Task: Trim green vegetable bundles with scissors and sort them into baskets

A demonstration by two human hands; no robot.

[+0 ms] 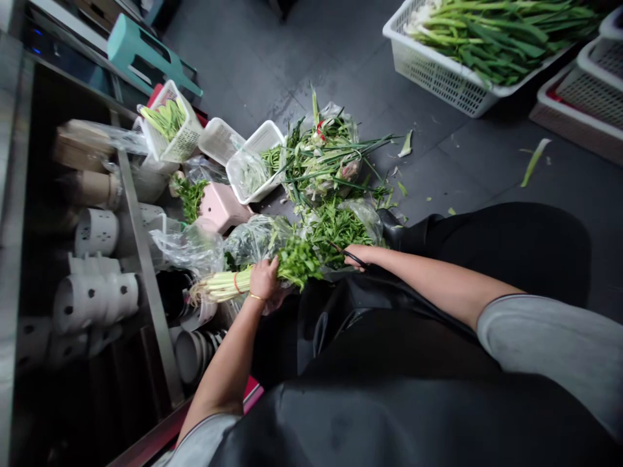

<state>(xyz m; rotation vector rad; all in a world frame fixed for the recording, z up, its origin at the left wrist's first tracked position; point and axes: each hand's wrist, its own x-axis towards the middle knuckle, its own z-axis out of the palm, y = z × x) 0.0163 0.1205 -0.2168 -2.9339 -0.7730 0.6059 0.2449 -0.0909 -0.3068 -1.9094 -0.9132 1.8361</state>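
My left hand [264, 280] is wrapped round a bunch of celery [224, 285], its pale stems and roots pointing left and its leaves to the right. An orange band circles the stems beside my fingers. My right hand [359, 255] is closed on black-handled scissors [351, 258], whose narrow blade points left, close to the leaf tips. Just beyond that hand, cut green leaves [335, 228] lie heaped in a clear plastic bag [366, 217]. The lower part of the scissors is hidden by my fingers.
Behind lies a pile of scallion trimmings [316, 162]. White baskets [257, 185] and a pink container [224, 206] stand left of it. A metal shelf [146, 279] with white pots runs along the left. A basket of scallions [433, 71] and a turquoise stool [141, 55] are farther back.
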